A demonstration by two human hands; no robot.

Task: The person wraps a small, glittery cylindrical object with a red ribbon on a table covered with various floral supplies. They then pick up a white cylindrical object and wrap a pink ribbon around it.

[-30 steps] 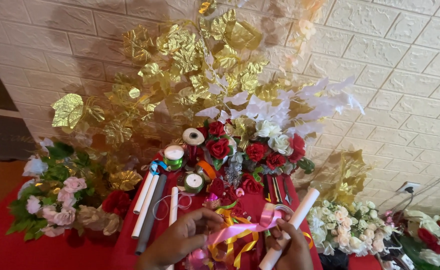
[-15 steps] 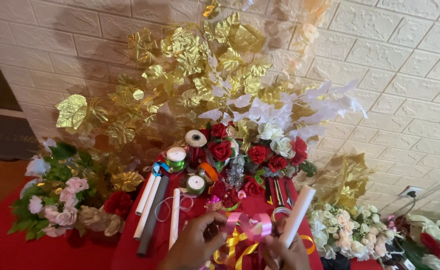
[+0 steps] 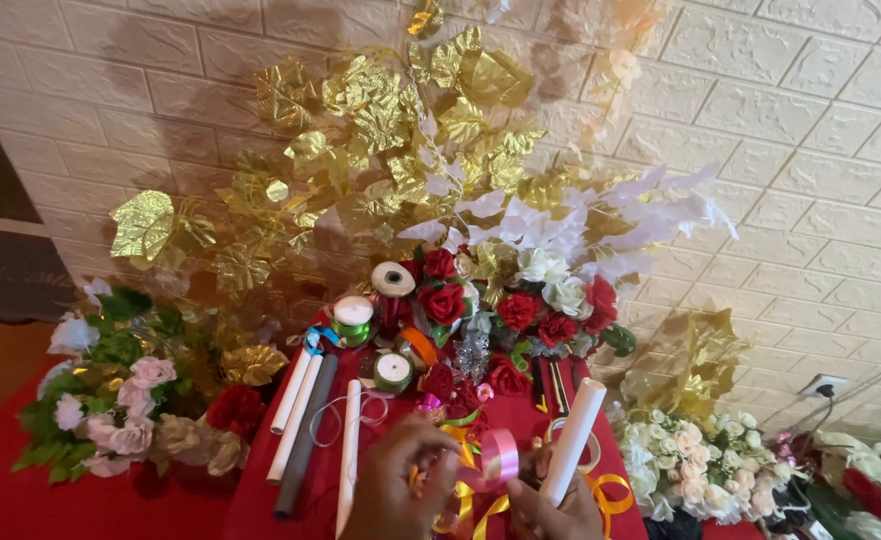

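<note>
Pink ribbon (image 3: 498,458), at the desk's (image 3: 520,415) near edge, is pinched in the left hand's (image 3: 400,485) grip while the right hand (image 3: 550,510) clasps a white roll (image 3: 572,440); looping it seems underway, needing steady tension.

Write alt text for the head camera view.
Two hands, left hand and right hand, handle pink ribbon over a red table; the right also grips a white roll. Behind stand red roses and gold leaves.

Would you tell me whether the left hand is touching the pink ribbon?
Touching. The head view shows the left hand with its fingertips pinching the pink ribbon loop over the red table.
</note>
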